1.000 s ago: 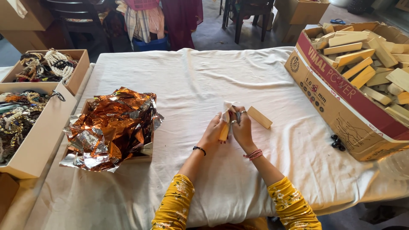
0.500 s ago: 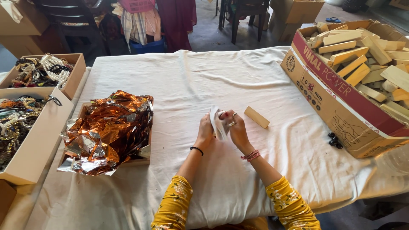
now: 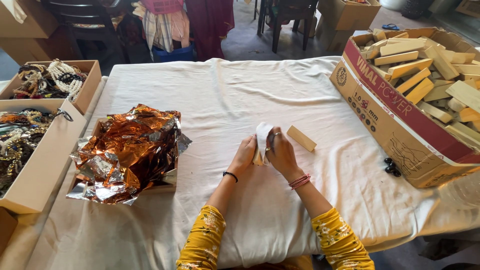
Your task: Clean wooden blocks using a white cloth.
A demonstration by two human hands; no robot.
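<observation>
My left hand point(image 3: 245, 154) and my right hand point(image 3: 281, 151) meet over the middle of the white-clothed table point(image 3: 225, 95). Together they hold a small wooden block point(image 3: 258, 160) with a white piece of paper or cloth point(image 3: 262, 135) wrapped over its top. Only the block's lower end shows between the fingers. A second bare wooden block point(image 3: 301, 138) lies flat on the cloth just right of my right hand. Both forearms wear yellow patterned sleeves.
A large cardboard box point(image 3: 400, 125) of several wooden blocks stands at the right. Crumpled copper foil point(image 3: 130, 150) fills a tray at the left. Two open boxes of beaded jewellery point(image 3: 30, 125) line the left edge. A small black object point(image 3: 391, 167) lies by the big box.
The white wrapping has been pulled up and over the block between my hands. Both hands stayed in about the same place on the table.
</observation>
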